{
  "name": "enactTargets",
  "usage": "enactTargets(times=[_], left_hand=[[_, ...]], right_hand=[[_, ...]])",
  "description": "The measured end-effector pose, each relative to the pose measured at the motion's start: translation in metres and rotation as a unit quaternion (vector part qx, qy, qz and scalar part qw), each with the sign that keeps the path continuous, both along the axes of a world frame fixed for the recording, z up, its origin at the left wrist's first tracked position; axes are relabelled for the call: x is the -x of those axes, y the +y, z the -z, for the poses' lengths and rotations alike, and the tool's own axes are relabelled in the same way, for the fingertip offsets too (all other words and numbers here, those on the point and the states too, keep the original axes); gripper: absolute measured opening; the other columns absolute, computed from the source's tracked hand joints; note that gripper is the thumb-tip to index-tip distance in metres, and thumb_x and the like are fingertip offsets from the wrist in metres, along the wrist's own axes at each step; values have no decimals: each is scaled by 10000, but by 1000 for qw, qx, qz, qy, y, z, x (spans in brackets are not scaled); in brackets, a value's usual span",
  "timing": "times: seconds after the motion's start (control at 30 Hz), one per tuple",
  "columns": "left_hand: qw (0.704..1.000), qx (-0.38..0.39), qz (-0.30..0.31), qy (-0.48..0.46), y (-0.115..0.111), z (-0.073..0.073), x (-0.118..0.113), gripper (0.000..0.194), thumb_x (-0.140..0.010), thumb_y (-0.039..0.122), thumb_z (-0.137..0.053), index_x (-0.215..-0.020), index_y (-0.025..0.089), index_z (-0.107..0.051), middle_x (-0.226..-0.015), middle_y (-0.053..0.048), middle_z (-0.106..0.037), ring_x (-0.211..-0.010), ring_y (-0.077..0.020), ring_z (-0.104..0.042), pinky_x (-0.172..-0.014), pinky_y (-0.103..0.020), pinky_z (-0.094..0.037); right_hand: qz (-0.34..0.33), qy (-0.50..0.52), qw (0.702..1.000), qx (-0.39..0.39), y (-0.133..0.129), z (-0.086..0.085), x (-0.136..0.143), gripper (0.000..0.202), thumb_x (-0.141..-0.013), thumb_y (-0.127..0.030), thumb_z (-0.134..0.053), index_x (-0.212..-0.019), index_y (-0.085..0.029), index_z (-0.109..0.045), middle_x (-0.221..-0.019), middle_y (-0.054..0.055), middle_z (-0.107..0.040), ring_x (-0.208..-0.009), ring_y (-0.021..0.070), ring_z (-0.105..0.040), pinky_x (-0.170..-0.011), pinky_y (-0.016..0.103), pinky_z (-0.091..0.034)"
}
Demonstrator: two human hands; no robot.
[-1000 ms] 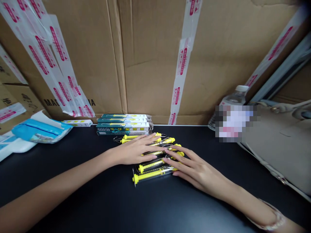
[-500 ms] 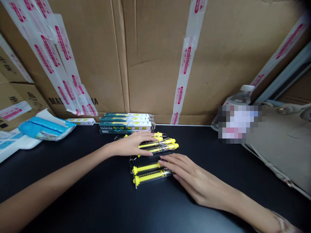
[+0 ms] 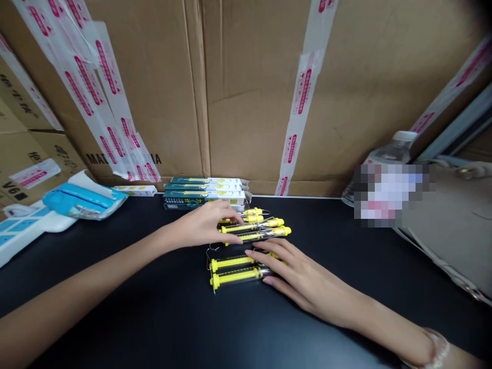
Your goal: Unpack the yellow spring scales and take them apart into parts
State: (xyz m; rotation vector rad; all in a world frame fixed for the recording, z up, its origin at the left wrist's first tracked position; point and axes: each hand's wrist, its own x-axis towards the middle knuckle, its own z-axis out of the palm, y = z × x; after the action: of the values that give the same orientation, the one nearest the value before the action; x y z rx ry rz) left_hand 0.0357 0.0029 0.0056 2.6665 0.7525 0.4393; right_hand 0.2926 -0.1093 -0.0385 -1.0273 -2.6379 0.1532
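Note:
Several clear tubes with yellow ends and wire hooks, spring scales by their look, lie on the black table point(image 3: 154, 307). My left hand point(image 3: 207, 223) rests over the left ends of the rear group of spring scales point(image 3: 269, 233), thumb and fingers apart around them. Nearer to me, two spring scales point(image 3: 234, 277) lie side by side, their hooks to the left. My right hand point(image 3: 292, 269) lies over their right ends, with its fingers spread on them. Behind my left hand is a stack of green and white boxes point(image 3: 203, 195).
A blue packet point(image 3: 88, 197) lies on a white object with blue panels point(image 3: 23, 230) at the left. A small white box point(image 3: 136, 190) is near the large cardboard box point(image 3: 249, 102) at the back. A bottle point(image 3: 400, 146) and a pale bag point(image 3: 453, 225) stand at the right.
The view has shifted slightly, so most things appear further right. My right hand has slid a little leftward and up over the two near scales. My left hand's fingers have bent slightly.

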Motion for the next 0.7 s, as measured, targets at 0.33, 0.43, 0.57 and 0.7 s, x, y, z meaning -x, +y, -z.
enactTargets(times=[0.33,0.43,0.57,0.7], left_hand=[[976,128,-175,21,-2,-2,24,283,-861,459,-685,-928,191,-624,-677,14,-712,-624,-167,-665,-573,-247,-424],[961,194,-194,42,-8,0,31,336,-720,411,-794,-907,197,-616,-699,16,-751,-674,-189,-715,-613,-248,-469],[942,249,-222,36,-12,7,28,343,-718,419,-751,-923,199,-585,-769,-6,-779,-753,-204,-732,-664,-261,-492],[926,287,-243,27,-7,14,26,421,-659,457,-754,-920,198,-548,-739,-7,-763,-679,-195,-682,-591,-257,-444]], right_hand=[[5,4,1000,0,-2,3,-1,459,-1055,-303,-425,-1510,-239,-439,-1416,114,-564,-1345,258,-484,-1127,465,-472],[3,11,1000,-5,-1,3,-1,450,-1054,-304,-426,-1498,-238,-456,-1400,116,-575,-1335,259,-493,-1113,458,-487],[-2,11,1000,-8,0,3,0,451,-1055,-306,-427,-1500,-241,-451,-1397,115,-573,-1341,259,-486,-1112,461,-488],[0,12,1000,-11,-1,3,0,452,-1058,-308,-417,-1502,-232,-447,-1388,124,-578,-1344,258,-490,-1112,466,-488]])
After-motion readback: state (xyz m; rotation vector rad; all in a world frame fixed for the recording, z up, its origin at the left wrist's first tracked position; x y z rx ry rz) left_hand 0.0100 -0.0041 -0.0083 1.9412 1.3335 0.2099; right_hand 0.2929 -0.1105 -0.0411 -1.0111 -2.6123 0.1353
